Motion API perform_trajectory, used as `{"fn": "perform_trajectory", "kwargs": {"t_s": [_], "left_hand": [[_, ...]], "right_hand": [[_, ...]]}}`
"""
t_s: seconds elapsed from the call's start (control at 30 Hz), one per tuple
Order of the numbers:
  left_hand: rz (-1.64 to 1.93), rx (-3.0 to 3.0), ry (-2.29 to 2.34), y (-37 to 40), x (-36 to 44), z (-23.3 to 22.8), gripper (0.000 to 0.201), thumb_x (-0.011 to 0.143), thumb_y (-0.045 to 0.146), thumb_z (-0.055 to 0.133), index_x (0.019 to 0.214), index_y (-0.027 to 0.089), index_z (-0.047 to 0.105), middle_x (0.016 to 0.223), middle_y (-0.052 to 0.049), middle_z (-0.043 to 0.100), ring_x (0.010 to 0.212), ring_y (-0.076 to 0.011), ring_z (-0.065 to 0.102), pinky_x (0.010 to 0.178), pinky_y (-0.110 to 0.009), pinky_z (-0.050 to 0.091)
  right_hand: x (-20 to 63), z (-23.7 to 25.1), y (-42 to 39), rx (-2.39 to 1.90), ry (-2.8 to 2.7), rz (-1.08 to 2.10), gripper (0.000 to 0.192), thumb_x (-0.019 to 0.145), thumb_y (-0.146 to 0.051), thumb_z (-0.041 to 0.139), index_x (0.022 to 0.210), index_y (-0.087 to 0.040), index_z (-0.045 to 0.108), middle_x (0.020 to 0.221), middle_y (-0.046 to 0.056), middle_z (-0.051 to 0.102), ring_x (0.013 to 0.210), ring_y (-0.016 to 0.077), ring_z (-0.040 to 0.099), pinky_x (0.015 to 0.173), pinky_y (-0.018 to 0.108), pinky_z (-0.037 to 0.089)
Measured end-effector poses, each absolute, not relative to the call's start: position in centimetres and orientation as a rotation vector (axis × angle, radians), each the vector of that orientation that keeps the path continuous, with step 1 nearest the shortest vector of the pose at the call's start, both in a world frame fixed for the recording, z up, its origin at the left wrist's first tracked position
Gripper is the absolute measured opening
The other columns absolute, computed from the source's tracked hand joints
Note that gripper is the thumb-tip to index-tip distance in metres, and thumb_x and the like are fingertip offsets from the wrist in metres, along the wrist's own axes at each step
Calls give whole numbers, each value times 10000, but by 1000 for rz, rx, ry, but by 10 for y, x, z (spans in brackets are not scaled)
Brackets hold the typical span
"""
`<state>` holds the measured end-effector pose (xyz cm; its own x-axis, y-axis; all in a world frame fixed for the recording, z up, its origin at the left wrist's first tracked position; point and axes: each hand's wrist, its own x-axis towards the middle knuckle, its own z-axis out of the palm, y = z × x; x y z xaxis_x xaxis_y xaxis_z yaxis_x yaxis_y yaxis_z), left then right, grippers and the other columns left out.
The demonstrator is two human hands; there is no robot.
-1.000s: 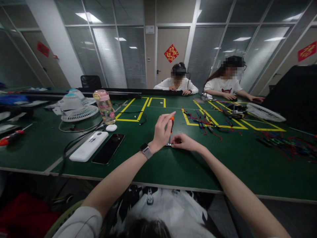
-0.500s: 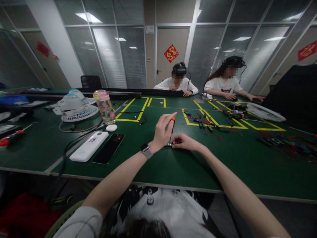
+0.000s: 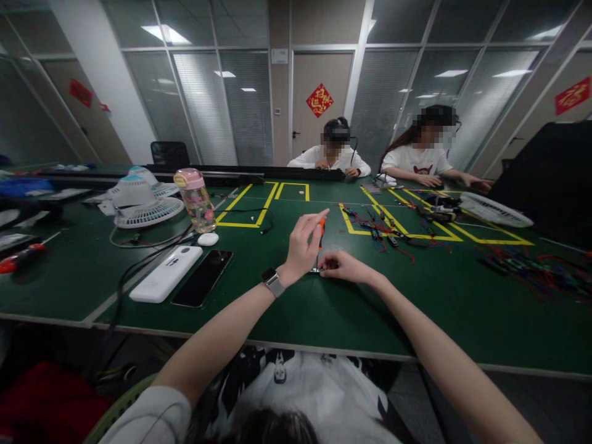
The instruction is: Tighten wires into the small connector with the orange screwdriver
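My left hand is wrapped round the orange handle of a screwdriver, which stands nearly upright with its thin shaft pointing down. Below the shaft, a small dark part with light spots lies on the green table. My right hand rests on the table beside that part, its fingers curled and pinched at the part's right end. The fingers partly cover the part, so its kind cannot be made out.
To the left lie a black phone, a white power bank, a white earphone case and a pink-lidded bottle. White fans stand behind. Tangled wires lie ahead right. Two people sit across the table.
Both hands stay at nearly the same spot over the small part. The screwdriver handle shows a very slight shift to the left.
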<state>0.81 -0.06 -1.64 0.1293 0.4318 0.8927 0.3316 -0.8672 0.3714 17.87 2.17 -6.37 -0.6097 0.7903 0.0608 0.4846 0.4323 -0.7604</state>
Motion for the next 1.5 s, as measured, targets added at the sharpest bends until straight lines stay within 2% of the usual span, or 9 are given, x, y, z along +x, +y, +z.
{"fn": "perform_trajectory", "kwargs": {"t_s": [0.13,0.3,0.47,0.53,0.77,1.0,1.23,1.43,1.5], "left_hand": [[1884,2293,814,0,8,-16,286,976,225,433,1227,213,569,1007,-54,621,927,-162,576,824,-310,476],[1951,2298,940,-1,9,-15,189,912,298,573,1061,205,645,883,-25,513,799,-147,530,736,-282,474],[1838,2272,816,1,9,-18,329,1002,233,339,1264,215,537,1085,-67,579,1007,-163,565,884,-314,468],[1838,2234,785,2,10,-20,344,1007,218,322,1302,214,498,1120,-72,597,1022,-162,576,898,-323,468],[1916,2261,910,0,9,-16,200,910,303,579,1073,202,634,909,-32,560,845,-158,546,775,-288,474],[1814,2229,793,2,9,-18,354,1007,257,335,1318,228,502,1109,-72,608,972,-166,590,865,-326,478],[1924,2261,904,0,9,-15,216,888,324,612,1064,204,650,882,-24,552,796,-147,540,747,-280,480],[1812,2282,774,0,8,-16,364,1000,248,331,1307,223,524,1166,-85,588,1075,-175,563,920,-336,467],[1812,2250,751,1,8,-17,370,1000,226,326,1326,222,501,1197,-86,609,1087,-174,577,934,-348,468]], "right_hand": [[178,-65,22,-1086,-2272,1006,190,716,-271,697,851,-141,662,657,-20,560,604,123,496,572,238,405],[178,-65,21,-1074,-2267,1004,192,714,-269,694,850,-138,662,657,-22,553,607,123,497,579,241,405],[177,-66,21,-1091,-2259,1010,228,701,-312,712,845,-142,664,658,-24,553,604,121,493,579,242,403],[177,-66,21,-1094,-2257,1000,236,695,-321,719,840,-144,664,662,-22,557,607,123,497,582,245,405],[176,-65,19,-1078,-2286,954,152,720,-246,686,828,-147,649,655,-25,544,600,117,488,567,234,400],[174,-68,19,-1094,-2274,900,150,712,-240,696,826,-150,657,647,-26,556,594,121,499,564,238,405],[167,-74,16,-1063,-2232,817,142,715,-236,709,806,-147,645,650,-21,552,589,120,497,554,233,389],[164,-79,16,-1067,-2203,809,154,713,-257,720,796,-152,645,658,-23,559,599,123,510,571,238,396],[164,-80,17,-1055,-2214,790,150,719,-257,721,813,-160,654,673,-20,566,614,126,514,591,243,409]]}}
